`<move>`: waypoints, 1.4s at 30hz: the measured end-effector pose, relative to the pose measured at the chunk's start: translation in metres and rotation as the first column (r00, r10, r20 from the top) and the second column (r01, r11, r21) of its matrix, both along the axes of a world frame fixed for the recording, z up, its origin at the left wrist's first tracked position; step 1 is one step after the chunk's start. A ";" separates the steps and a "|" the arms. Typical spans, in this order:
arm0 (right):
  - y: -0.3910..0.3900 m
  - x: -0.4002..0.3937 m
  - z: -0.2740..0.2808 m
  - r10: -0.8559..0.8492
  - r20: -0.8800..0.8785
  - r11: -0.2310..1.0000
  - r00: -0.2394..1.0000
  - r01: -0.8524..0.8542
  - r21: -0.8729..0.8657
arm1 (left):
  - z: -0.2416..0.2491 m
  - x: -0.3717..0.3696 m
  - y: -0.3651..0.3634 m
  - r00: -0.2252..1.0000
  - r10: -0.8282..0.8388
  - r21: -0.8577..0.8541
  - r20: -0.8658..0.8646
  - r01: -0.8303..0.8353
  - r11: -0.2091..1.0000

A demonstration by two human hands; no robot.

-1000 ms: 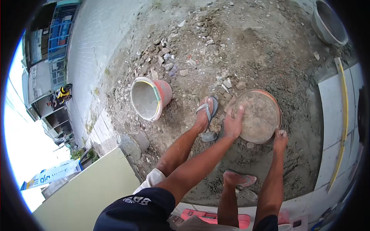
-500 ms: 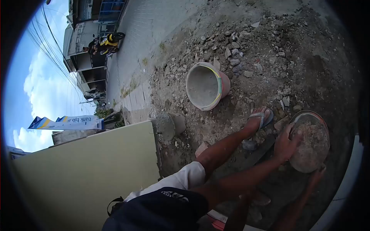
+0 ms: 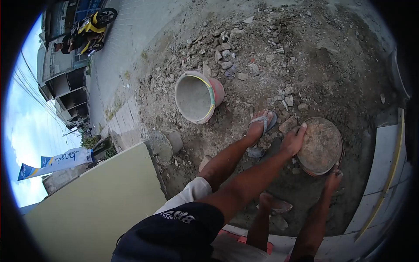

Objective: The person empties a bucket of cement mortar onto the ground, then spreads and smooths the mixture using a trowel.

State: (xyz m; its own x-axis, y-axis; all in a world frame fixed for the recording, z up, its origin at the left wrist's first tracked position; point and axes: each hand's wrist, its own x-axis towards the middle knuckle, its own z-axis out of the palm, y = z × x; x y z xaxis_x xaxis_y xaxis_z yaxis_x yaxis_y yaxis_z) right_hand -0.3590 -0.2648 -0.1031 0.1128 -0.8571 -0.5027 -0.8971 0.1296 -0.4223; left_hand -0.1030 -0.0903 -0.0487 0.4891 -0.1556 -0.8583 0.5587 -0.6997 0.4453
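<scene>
A bucket (image 3: 322,144) shows me a round face caked with brown dirt, low over the ground on the right side of the view. My left hand (image 3: 294,140) is closed at its left edge, thumb up along the rim and fingers mostly hidden. At the bucket's lower right edge my right hand (image 3: 334,178) is closed too, its fingers curled at the side. One sandalled foot (image 3: 264,121) is planted left of the bucket, and my other foot (image 3: 274,203) stands below it.
A reddish bucket with a striped rim (image 3: 214,94) lies tipped among rubble (image 3: 244,56). Beside the pale yellow wall (image 3: 104,187) is a smaller cement-coated bucket (image 3: 174,142). A person rides a yellow motorcycle (image 3: 91,28) along the road. White tiled edging (image 3: 379,161) borders the right.
My left hand has moved from lying across the bucket's dirty face to gripping its left edge. The right hand now shows more clearly at the lower edge. The motorcycle has come nearer.
</scene>
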 end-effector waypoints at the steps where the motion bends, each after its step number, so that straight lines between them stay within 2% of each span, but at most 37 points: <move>1: 0.004 0.022 0.017 0.027 -0.271 0.999 0.962 -0.016 0.043 | -0.007 -0.002 0.002 0.999 -0.010 0.022 -0.033 0.010 1.000; 2: 0.009 0.039 0.039 0.001 -0.288 1.000 0.958 0.002 0.011 | -0.019 -0.007 0.007 0.994 0.114 -0.049 -0.003 -0.114 0.992; 3: 0.015 0.056 0.068 -0.013 -0.193 0.999 0.981 0.007 -0.033 | -0.026 -0.014 0.014 0.970 0.243 -0.116 0.002 -0.241 0.964; 5: 0.030 0.088 0.126 0.012 -0.047 0.994 0.999 -0.017 -0.108 | -0.020 0.002 0.037 0.927 0.316 -0.067 -0.203 -0.335 0.940; 6: 0.036 0.112 0.152 0.030 0.014 0.988 0.999 -0.028 -0.149 | -0.012 0.011 0.040 0.859 0.424 -0.126 -0.288 -0.473 0.872; 7: 0.044 0.140 0.179 -0.016 0.172 0.994 0.985 0.035 -0.104 | -0.004 0.026 0.049 0.713 0.453 -0.087 -0.535 -0.581 0.809; 8: 0.051 0.171 0.204 -0.068 0.328 0.995 0.942 0.088 -0.048 | -0.003 0.039 0.059 0.639 0.437 -0.082 -0.632 -0.617 0.783; 10: 0.066 0.224 0.234 -0.239 0.565 0.969 0.790 0.160 0.187 | 0.033 0.073 0.058 0.591 0.374 -0.105 -0.715 -0.619 0.778; 12: 0.076 0.283 0.266 -0.353 0.604 0.902 0.715 0.090 0.422 | 0.067 0.111 0.053 0.620 0.346 -0.160 -0.704 -0.614 0.773; 14: 0.083 0.345 0.269 -0.274 0.633 0.935 0.724 0.048 0.350 | 0.088 0.143 0.061 0.646 0.317 -0.209 -0.694 -0.603 0.770; 16: 0.081 0.375 0.238 -0.321 0.556 0.877 0.766 0.019 0.479 | 0.080 0.168 0.085 0.760 0.422 -0.105 -0.494 -0.533 0.839; 18: 0.089 0.406 0.231 -0.067 0.473 0.913 0.878 -0.137 0.384 | 0.068 0.186 0.130 0.862 0.334 -0.103 -0.381 -0.399 0.911; 19: 0.089 0.413 0.227 -0.071 0.463 0.921 0.883 -0.121 0.371 | 0.060 0.195 0.162 0.942 0.191 -0.097 -0.278 -0.225 0.970; 20: 0.091 0.418 0.221 0.157 0.359 0.935 0.920 -0.256 0.245 | 0.059 0.204 0.192 0.985 0.035 -0.072 -0.171 -0.048 0.996; 21: 0.092 0.420 0.219 0.368 0.217 0.905 0.904 -0.402 0.140 | 0.077 0.210 0.213 0.988 0.074 -0.070 -0.132 -0.084 0.994; 22: 0.086 0.421 0.219 0.365 0.206 0.909 0.908 -0.395 0.130 | 0.097 0.216 0.232 0.989 0.117 -0.072 -0.087 -0.123 0.990; 24: 0.069 0.419 0.220 0.607 -0.013 0.789 0.795 -0.600 0.132 | 0.122 0.217 0.286 0.981 0.166 -0.027 -0.098 -0.169 0.985; 27: 0.066 0.413 0.233 0.648 -0.116 0.759 0.752 -0.650 0.025 | 0.176 0.189 0.367 0.961 0.256 0.124 -0.099 -0.244 0.962; 28: 0.067 0.409 0.243 0.651 -0.123 0.756 0.749 -0.655 0.012 | 0.194 0.172 0.403 0.968 0.225 0.188 -0.113 -0.202 0.961; 29: 0.071 0.401 0.256 0.676 -0.098 0.735 0.730 -0.678 0.019 | 0.219 0.150 0.437 0.985 0.091 0.291 -0.146 -0.045 0.956; 30: 0.076 0.391 0.270 0.697 -0.072 0.716 0.713 -0.698 0.020 | 0.251 0.131 0.469 0.971 -0.104 0.387 -0.215 0.182 0.904; 31: 0.079 0.377 0.288 0.663 0.022 0.735 0.748 -0.657 0.168 | 0.274 0.111 0.489 0.928 -0.242 0.424 -0.284 0.348 0.837; 32: 0.084 0.360 0.309 0.612 0.111 0.728 0.783 -0.612 0.308 | 0.283 0.093 0.506 0.892 -0.321 0.436 -0.319 0.439 0.786; 33: 0.094 0.335 0.328 0.566 0.118 0.730 0.816 -0.563 0.387 | 0.265 0.076 0.501 0.878 -0.392 0.413 -0.276 0.476 0.777; 34: 0.105 0.309 0.350 0.623 0.014 0.707 0.782 -0.571 0.417 | 0.231 0.064 0.479 0.871 -0.467 0.373 -0.154 0.489 0.789; 35: 0.115 0.266 0.355 0.667 0.022 0.661 0.745 -0.606 0.442 | 0.168 0.062 0.414 0.844 -0.533 0.312 0.056 0.492 0.812; 36: 0.128 0.227 0.374 0.660 -0.042 0.674 0.750 -0.565 0.476 | 0.079 0.081 0.301 0.747 -0.578 0.232 0.327 0.529 0.816; 37: 0.137 0.185 0.388 0.695 -0.062 0.622 0.716 -0.555 0.553 | 0.029 0.095 0.209 0.640 -0.581 0.233 0.503 0.547 0.804; 38: 0.154 0.132 0.394 0.690 -0.103 0.621 0.716 -0.513 0.592 | 0.030 0.115 0.143 0.548 -0.562 0.257 0.620 0.535 0.805; 39: 0.166 0.073 0.380 0.790 -0.181 0.483 0.586 -0.414 0.772 | 0.050 0.116 0.140 0.565 -0.581 0.259 0.586 0.548 0.795; 40: 0.183 0.006 0.376 0.790 -0.084 0.426 0.607 -0.446 0.788 | 0.066 0.117 0.136 0.580 -0.600 0.262 0.551 0.562 0.784; 41: 0.193 -0.018 0.401 0.774 -0.094 0.416 0.626 -0.391 0.821 | 0.101 0.120 0.134 0.574 -0.526 0.242 0.628 0.498 0.833; 42: 0.195 -0.017 0.427 0.751 -0.122 0.434 0.649 -0.345 0.832 | 0.118 0.117 0.135 0.545 -0.530 0.243 0.649 0.512 0.824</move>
